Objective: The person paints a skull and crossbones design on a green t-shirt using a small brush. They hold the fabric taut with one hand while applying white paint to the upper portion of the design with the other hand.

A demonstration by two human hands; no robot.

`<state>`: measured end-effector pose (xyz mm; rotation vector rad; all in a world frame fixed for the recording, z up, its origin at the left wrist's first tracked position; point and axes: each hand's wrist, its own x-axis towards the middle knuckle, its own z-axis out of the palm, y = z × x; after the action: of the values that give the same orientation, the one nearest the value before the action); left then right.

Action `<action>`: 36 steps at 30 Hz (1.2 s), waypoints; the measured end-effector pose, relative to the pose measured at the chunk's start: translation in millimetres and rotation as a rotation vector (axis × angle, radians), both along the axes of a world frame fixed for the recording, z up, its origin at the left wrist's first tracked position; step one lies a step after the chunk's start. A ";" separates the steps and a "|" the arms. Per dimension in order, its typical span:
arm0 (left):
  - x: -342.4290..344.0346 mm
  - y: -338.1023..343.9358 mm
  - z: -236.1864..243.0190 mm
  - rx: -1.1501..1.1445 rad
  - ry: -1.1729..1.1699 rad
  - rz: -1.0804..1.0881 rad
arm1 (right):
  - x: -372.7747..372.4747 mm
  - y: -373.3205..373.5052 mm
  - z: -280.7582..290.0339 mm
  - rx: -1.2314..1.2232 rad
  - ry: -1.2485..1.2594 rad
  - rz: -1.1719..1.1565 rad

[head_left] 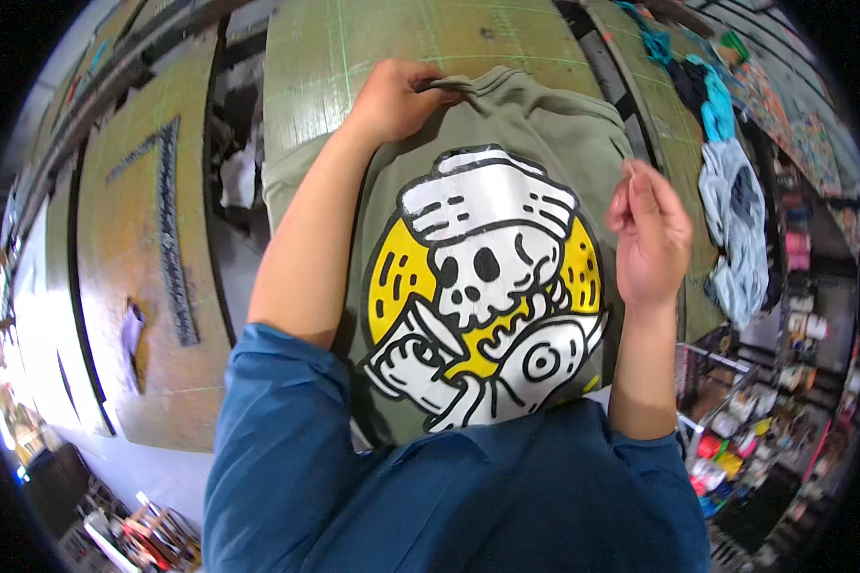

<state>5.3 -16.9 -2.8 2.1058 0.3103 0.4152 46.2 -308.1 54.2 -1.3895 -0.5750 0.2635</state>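
An olive-green T-shirt lies spread in front of me, its neckline at the far end. Its large print shows a white skull in a cap on a yellow disc, outlined in black. My left hand is closed on the shirt's collar edge, bunching the cloth a little. At the shirt's right shoulder edge, my right hand is held in a pinch, fingers curled, with the cloth's edge at its fingertips. The shirt's lower end is hidden behind my blue-sleeved body.
Under the shirt is a long greenish board. A similar board stands to the left, bearing a dark L-shaped mark and a small grey cloth. Grey and turquoise cloths hang along the right. Several containers crowd the lower right.
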 end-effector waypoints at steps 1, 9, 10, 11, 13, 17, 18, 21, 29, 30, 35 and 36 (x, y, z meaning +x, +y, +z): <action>-0.1 0.9 2.7 -0.045 0.009 -0.031 | -12.0 -12.1 -4.1 0.004 0.033 -0.046; 1.3 12.5 -1.0 -0.039 -0.035 -0.109 | -50.8 -67.4 -17.0 -0.089 0.102 -0.250; 0.1 10.6 -1.4 -0.073 -0.018 -0.085 | -52.6 -69.4 -17.2 -0.056 0.088 -0.248; -0.6 8.6 -0.5 -0.109 -0.018 -0.076 | -53.4 -69.6 -17.6 -0.096 0.091 -0.259; -4.4 4.2 2.6 -0.095 -0.050 -0.067 | -56.1 -66.8 -19.0 -0.089 0.148 -0.219; -12.4 -0.2 13.9 -0.051 -0.150 -0.064 | -50.2 -50.2 -16.6 -0.076 0.134 -0.118; -14.0 -0.4 17.2 -0.075 -0.165 -0.061 | -45.6 -44.2 -13.9 -0.075 0.112 -0.099; -16.9 -0.3 25.9 -0.144 -0.092 -0.077 | -23.2 -18.6 -2.1 -0.046 -0.024 0.028; -21.9 -10.7 38.8 -0.459 0.040 -0.119 | -1.3 63.8 5.7 -0.066 -0.214 0.172; -22.9 -11.4 40.6 -0.507 0.059 -0.138 | -3.2 68.5 1.8 -0.066 -0.216 0.158; -22.1 -5.2 51.6 -0.468 0.242 -0.113 | -18.5 74.5 -32.7 0.001 -0.274 -0.093; -23.1 -2.6 52.3 -0.396 0.318 -0.153 | -18.3 72.4 -36.8 -0.017 -0.382 -0.097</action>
<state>-17.8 -19.4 49.5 1.7837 0.3774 -0.0725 27.8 -235.7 17.3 -1.4897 -0.8174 -0.0800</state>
